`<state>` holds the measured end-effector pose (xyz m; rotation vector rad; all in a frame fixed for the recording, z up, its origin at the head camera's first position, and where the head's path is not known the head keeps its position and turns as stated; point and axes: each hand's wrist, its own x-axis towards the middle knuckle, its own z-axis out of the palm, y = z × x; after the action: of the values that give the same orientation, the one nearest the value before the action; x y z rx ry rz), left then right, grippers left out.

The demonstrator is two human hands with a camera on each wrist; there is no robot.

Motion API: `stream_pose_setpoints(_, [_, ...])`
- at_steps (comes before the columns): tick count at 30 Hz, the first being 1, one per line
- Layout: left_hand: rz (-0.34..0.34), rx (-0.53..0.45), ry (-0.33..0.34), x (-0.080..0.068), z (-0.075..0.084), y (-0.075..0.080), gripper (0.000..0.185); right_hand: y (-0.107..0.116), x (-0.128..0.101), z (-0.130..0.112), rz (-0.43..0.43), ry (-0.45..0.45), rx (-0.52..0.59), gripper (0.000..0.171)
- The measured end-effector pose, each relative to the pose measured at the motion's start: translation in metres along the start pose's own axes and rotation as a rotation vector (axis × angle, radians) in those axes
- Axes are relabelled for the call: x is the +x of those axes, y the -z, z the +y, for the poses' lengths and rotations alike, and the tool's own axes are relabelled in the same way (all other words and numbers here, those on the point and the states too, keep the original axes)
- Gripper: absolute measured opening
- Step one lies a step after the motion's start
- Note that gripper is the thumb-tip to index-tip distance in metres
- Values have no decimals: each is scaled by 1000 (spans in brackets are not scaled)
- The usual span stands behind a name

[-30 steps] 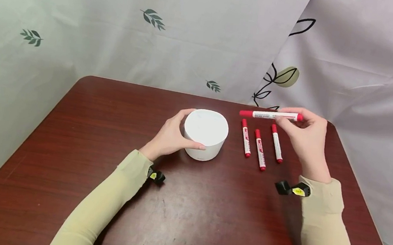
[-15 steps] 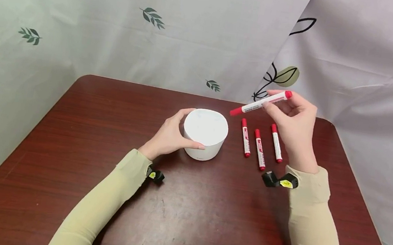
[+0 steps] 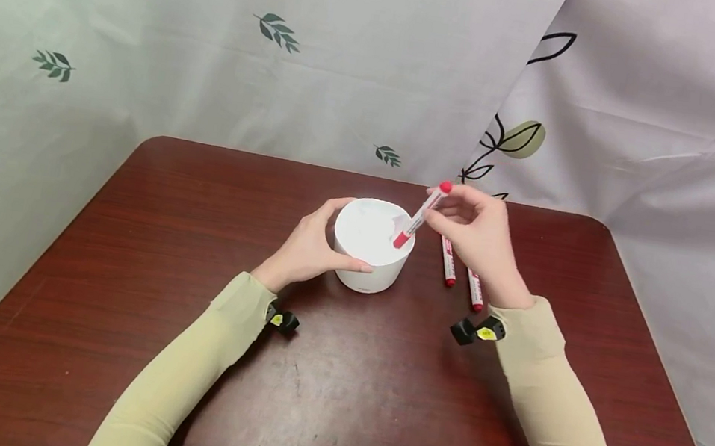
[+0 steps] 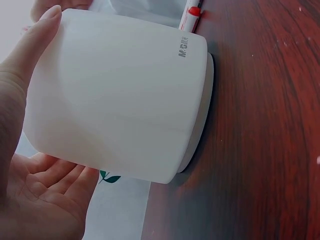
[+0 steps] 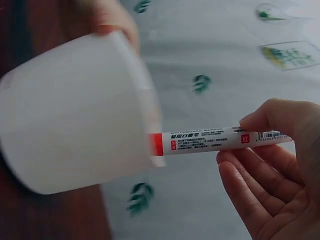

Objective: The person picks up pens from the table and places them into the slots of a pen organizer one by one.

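My left hand (image 3: 308,250) grips a white open-topped container (image 3: 365,277) standing on the table, the thumb across its near side and the fingers behind. In the left wrist view the container's smooth wall (image 4: 115,95) carries a small M&G logo. Between thumb and fingers my right hand (image 3: 480,243) pinches a red and white whiteboard marker (image 3: 425,211). It slants down, its lower red end just inside the container's right rim. In the right wrist view the marker's printed barrel (image 5: 205,141) shows, its red end partly behind the rim.
Two more red and white markers, one farther left (image 3: 448,265) and one nearer (image 3: 475,293), lie right of the container, partly covered by my right hand. The dark red wooden table (image 3: 336,386) ends at a pale leaf-print curtain (image 3: 320,97).
My right hand has moved left with the marker, tilting it from level to steep, its red end now at the container's mouth. It now covers the third loose marker. My left hand stays put.
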<state>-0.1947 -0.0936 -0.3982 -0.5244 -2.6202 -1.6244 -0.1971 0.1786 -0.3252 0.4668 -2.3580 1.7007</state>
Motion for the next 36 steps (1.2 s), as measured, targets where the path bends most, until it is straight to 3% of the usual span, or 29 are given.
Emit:
stream_pose_setpoints(5, [0, -10, -7, 0, -1, 0, 104, -10, -5, 13, -48, -56, -112, 30])
stream_pose_setpoints(11, [-1, -12, -15, 0, -2, 0, 105, -15, -7, 20, -72, -55, -160, 30])
stream_pose_setpoints(27, [-6, -19, -16, 0, -4, -2, 104, -15, -6, 21, -89, -71, -191, 32])
stream_pose_setpoints(36, [-7, -20, -12, 1, -3, 0, 105, -10, -4, 20, -22, -74, -155, 35])
